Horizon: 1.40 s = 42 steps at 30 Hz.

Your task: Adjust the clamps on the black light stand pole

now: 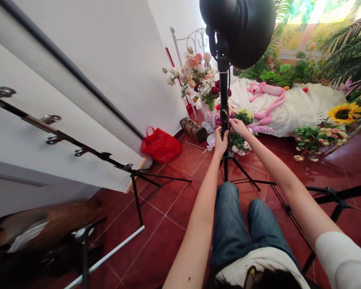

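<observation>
I have open red floor [171, 196] left of the light stand [224, 86], upright ahead with flowers [195, 72] just behind | black tripod legs [343, 194] crowd my right, cropped | lamp head [243, 32] cut off at top | left hand [221, 141] wrapped around the light stand | right hand [238, 126] touching it just above, fingertips partly hidden; I can't tell its grip.

White walls [114, 72] above a red tile floor [174, 200]

Pale grout lines divide the floor into a grid, and the tiles toward the right carry a glossy sheen. A pale metal frame [177, 50] with curled bars stands against the wall. To its right, cream cloth [315, 106] drapes over a low, bed-like surface. Behind that, bright light falls across a floral backdrop [309, 30]; whether a window lies there is unclear. The lower left is dimmer and blurred.
</observation>
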Each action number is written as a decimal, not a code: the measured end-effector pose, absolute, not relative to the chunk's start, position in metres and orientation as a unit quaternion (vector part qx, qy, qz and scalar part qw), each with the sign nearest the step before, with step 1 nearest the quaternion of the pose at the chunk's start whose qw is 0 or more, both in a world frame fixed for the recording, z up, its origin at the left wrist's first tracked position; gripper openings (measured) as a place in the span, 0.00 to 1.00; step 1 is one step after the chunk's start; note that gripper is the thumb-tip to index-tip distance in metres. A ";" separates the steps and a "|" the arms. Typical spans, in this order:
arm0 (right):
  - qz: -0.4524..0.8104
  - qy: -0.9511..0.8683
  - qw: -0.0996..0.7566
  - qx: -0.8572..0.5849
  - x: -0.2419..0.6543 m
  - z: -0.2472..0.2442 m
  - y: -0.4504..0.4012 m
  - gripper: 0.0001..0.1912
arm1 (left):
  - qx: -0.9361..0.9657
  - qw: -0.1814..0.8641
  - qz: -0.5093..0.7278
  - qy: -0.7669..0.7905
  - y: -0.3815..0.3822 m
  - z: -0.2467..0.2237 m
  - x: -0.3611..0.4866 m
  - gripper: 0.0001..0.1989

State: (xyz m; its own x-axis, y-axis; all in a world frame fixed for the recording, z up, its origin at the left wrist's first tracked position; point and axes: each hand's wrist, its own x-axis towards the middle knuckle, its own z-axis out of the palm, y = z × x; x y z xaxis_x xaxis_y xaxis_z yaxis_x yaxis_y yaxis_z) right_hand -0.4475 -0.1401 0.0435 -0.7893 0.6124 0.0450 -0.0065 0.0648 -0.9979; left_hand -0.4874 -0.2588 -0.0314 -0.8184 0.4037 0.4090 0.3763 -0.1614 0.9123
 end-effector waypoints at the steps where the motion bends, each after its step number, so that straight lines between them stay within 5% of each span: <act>1: 0.627 -0.709 0.233 -0.223 -0.450 0.045 -0.142 0.17 | 0.303 0.009 0.701 0.645 -0.258 -0.033 -0.488 0.29; 9: 0.579 -0.749 0.289 -0.142 -0.440 0.033 -0.148 0.07 | 0.314 -0.009 0.717 0.622 -0.255 -0.039 -0.493 0.27; 17: 0.504 -0.816 0.282 -0.004 -0.430 0.038 -0.158 0.16 | 0.311 -0.026 0.717 0.623 -0.256 -0.038 -0.493 0.23; 29: 0.535 -0.733 0.419 -0.030 -0.455 0.082 -0.175 0.24 | 0.328 -0.067 0.654 0.679 -0.261 -0.032 -0.487 0.31; 42: 0.517 -0.759 0.389 0.076 -0.469 0.118 -0.157 0.29 | 0.271 -0.088 0.641 0.713 -0.243 -0.020 -0.479 0.35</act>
State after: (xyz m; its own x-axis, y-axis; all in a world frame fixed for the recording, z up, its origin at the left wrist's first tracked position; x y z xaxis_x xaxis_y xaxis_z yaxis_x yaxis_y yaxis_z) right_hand -0.4687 -0.1567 0.1178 -0.6856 0.2861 0.6695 -0.5182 0.4541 -0.7247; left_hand -0.4794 -0.2434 -0.0197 -0.8377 0.2741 0.4724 0.4986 0.0307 0.8663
